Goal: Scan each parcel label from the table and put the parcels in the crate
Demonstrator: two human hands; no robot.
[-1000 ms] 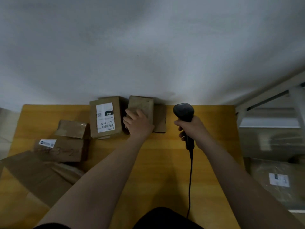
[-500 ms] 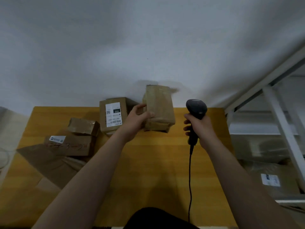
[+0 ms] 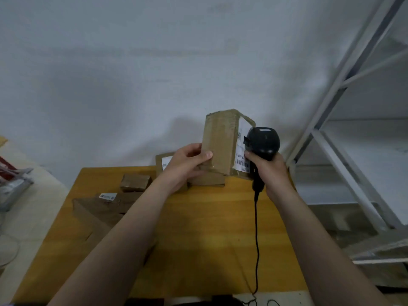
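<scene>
Above the far edge of the yellow wooden table [image 3: 209, 228], my left hand [image 3: 185, 166] grips a brown taped cardboard parcel [image 3: 220, 140] upright, thumb across its near face. Just right of it, my right hand [image 3: 268, 171] curls round a black corded handheld scanner [image 3: 263, 141], its head close to the parcel's white label [image 3: 241, 151]. A smaller brown parcel [image 3: 135, 182] lies left of my left wrist.

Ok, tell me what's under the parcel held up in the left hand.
Below the raised parcel a flat brown parcel lies on the table. The left hand and the raised parcel cover most of it, so any label is hidden.
</scene>
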